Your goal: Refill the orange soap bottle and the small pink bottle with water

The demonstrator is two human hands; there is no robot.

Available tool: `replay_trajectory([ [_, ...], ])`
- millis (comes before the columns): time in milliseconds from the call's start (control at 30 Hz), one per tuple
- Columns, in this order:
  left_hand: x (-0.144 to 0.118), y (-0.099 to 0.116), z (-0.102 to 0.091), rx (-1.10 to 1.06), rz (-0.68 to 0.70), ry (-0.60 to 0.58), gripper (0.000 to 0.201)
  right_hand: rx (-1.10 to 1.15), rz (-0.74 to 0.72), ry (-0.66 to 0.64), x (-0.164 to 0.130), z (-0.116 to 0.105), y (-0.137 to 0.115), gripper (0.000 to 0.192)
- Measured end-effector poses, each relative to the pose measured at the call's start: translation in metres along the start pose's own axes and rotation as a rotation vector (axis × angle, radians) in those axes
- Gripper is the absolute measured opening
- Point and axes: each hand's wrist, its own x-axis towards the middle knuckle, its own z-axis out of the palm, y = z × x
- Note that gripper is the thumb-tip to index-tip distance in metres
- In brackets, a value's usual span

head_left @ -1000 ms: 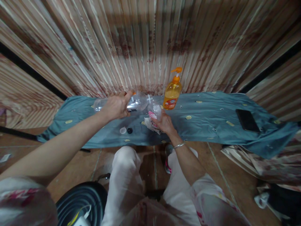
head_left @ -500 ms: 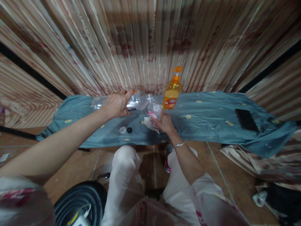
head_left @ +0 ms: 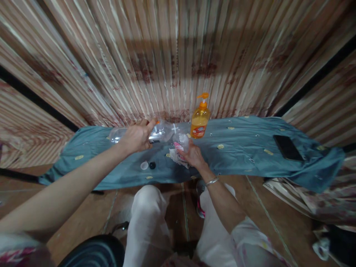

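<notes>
My left hand (head_left: 137,136) is wrapped over a large bottle (head_left: 164,131), clear and lying sideways above the table's (head_left: 239,148) back left part, its neck pointing right. My right hand (head_left: 193,152) is closed around a small bottle (head_left: 182,141) with a pink label, its top at that neck; whether they touch I can't tell. Just below sits a crumpled tissue (head_left: 175,156). Toward the front edge lie a white cap (head_left: 144,165) and a black cap (head_left: 152,165). An orange pump bottle (head_left: 200,120) stands near the back edge, a phone (head_left: 288,147) toward the right end.

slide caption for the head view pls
Left hand holds a tilted clear plastic bottle, its neck by a pink-labelled bottle in the right hand.
</notes>
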Motion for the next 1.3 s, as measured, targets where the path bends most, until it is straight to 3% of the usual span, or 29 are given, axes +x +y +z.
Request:
replay_trajectory([
  [533,0.0021,-0.0023,0.0005,-0.001,0.014,0.010,0.088,0.008,0.012,-0.025,-0.0006,-0.0040,-0.0056,0.053],
  [1300,0.0031,-0.0006,-0.0077,0.039,0.011,0.003,0.084,0.009,-0.011,-0.021,0.0017,-0.0004,-0.0014,0.058],
])
